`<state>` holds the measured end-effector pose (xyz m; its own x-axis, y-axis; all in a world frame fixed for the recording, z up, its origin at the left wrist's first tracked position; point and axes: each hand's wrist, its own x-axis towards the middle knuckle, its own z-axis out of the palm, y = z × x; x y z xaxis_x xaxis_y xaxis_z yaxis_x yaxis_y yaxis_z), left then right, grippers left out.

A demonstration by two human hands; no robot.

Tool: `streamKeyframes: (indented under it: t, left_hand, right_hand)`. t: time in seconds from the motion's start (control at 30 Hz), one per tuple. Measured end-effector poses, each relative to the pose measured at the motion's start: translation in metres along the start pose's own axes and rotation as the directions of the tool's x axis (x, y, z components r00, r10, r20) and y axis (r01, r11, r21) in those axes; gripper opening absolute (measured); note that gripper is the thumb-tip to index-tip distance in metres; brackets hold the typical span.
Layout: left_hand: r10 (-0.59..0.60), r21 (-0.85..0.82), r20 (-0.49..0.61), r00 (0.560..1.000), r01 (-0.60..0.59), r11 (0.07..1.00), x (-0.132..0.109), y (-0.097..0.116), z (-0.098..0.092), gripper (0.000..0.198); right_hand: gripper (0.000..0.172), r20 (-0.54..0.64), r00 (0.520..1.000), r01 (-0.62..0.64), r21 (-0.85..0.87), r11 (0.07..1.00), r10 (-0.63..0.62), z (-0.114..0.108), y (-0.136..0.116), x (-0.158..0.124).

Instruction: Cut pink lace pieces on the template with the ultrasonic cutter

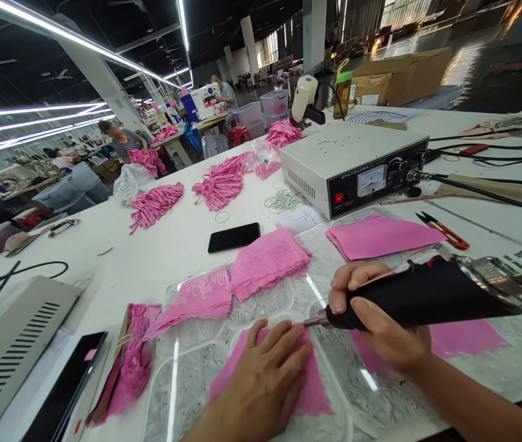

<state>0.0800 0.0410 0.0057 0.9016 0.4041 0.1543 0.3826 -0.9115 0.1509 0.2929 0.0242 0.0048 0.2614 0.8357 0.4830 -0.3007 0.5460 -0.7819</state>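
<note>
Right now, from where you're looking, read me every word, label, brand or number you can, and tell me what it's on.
Nothing reads clearly enough to quote.
Grey control box: pale characters across its black front, too small to read surely.
Its dial: scale marks too fine.
Cardboard box: pale label, print too small.
Sewing machine at the back: any marking is blurred.
Black tool: no lettering I can make out.
</note>
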Motion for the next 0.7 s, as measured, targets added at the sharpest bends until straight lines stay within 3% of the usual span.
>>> streamKeyframes:
  t: [0.1, 0.37, 0.7]
  left_hand:
    - [-0.004, -0.009, -0.033, 0.999, 0.004, 1.0, -0.001, 0.0, 0.0, 0.03]
    - [-0.025, -0.036, 0.04, 0.999, 0.026, 0.999, -0.003, 0.0, 0.0, 0.024]
    - [-0.012, 0.031, 0.015, 1.0, 0.012, 0.999, -0.004, 0.001, 0.0, 0.023]
  right_hand:
    - [0.011, 0.001, 1.0, 0.007, -0.012, 1.0, -0.007, 0.002, 0.0, 0.001]
    - [0.006, -0.047, 0.996, -0.065, 0.085, 0.994, 0.069, -0.001, -0.006, 0.001]
    - [0.011, -0.039, 0.991, -0.124, 0.109, 0.986, 0.129, -0.002, -0.015, -0.001]
